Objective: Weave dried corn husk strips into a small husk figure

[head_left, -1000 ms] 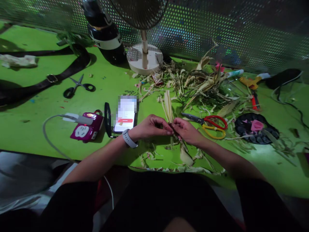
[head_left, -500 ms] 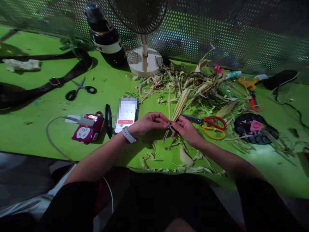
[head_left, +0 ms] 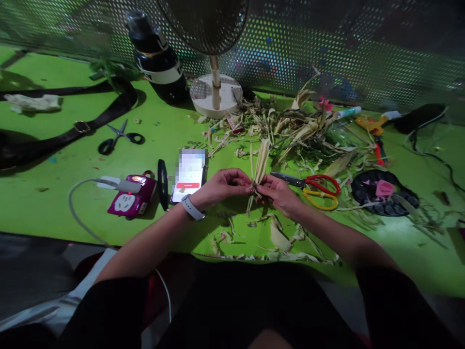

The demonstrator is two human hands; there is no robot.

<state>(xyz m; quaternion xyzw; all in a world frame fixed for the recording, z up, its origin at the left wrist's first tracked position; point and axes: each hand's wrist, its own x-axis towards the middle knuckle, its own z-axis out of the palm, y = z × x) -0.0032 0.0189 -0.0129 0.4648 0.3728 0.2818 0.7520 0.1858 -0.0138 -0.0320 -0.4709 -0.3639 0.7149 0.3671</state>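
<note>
My left hand [head_left: 223, 183] and my right hand [head_left: 276, 192] meet over the green table [head_left: 54, 194], both pinching a small bundle of pale dried husk strips [head_left: 260, 162] at its lower end. The strips fan upward and away from me. A grey watch sits on my left wrist. Red and yellow scissors [head_left: 316, 190] lie just right of my right hand. A phone [head_left: 189, 173] lies just left of my left hand.
A heap of husk scraps [head_left: 305, 131] spreads behind the hands, more scraps lie at the near edge. A fan base [head_left: 216, 94], dark bottle [head_left: 157, 58], black scissors [head_left: 118, 138], strap [head_left: 72, 128], purple power socket [head_left: 129, 199] and black tray [head_left: 383, 193] stand around. A perforated metal screen closes the back.
The husk bundle tilted to the right half a second ago and now stands closer to upright again. Both hands stay pinched together at its base.
</note>
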